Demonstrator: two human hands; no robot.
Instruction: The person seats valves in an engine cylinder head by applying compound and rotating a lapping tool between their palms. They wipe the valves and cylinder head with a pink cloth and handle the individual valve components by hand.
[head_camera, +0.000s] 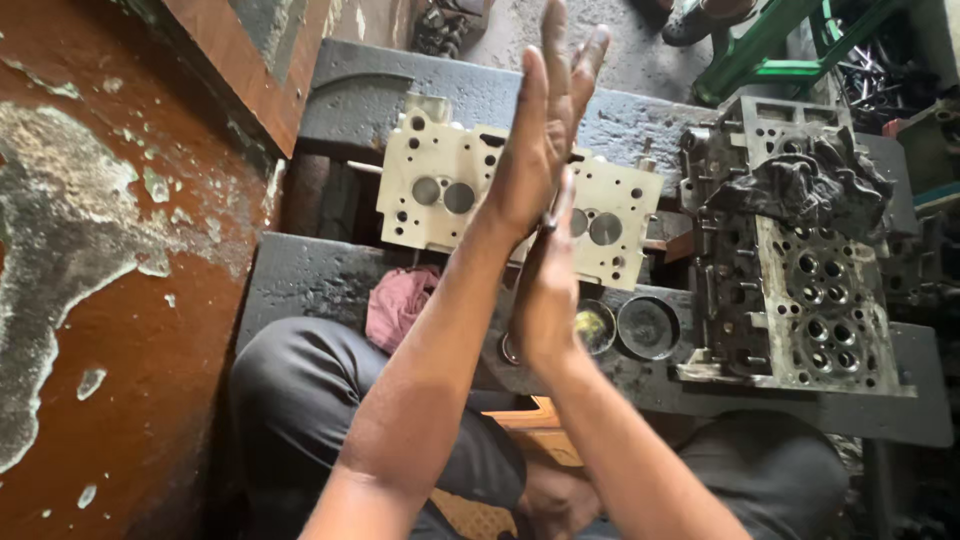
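A: Where are the hands?

B: The left hand (540, 130) and right hand (548, 290) are flat, palms pressed on a thin metal rod (549, 222) between them, fingers straight, over the pale cylinder head (440, 190) on the dark surface (300, 280).

A: How would the rod handle?

B: Stiff, light, likely oily and slippery; the palms grip it near the top. 2 small round tins (648, 328) sit beside a dirty cylinder head (800, 260).
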